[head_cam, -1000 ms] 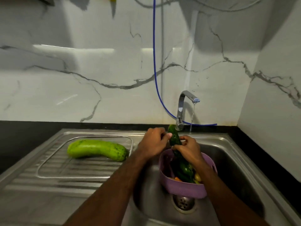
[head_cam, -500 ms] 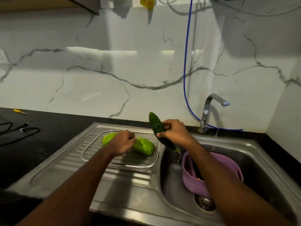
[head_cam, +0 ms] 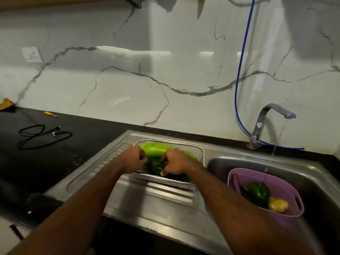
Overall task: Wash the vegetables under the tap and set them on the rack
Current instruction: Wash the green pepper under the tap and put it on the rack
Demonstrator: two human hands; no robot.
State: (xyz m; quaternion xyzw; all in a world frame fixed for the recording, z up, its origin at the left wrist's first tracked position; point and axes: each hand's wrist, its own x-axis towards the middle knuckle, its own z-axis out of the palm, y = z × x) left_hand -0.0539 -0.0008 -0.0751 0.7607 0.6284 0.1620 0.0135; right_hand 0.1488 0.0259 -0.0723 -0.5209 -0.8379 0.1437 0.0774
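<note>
Carried over from the tap since half a second ago, the dark cucumber now lies in the rack. Both hands, left hand and right hand, curl their fingers on it, seemingly settling it beside the pale gourd to drain. More vegetables wait in the purple basket.

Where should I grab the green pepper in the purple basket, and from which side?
Judging by its pose, grip the green pepper across its broad glossy body, from above. The purple basket walls surround it and the yellow vegetable sits against its right side.
</note>
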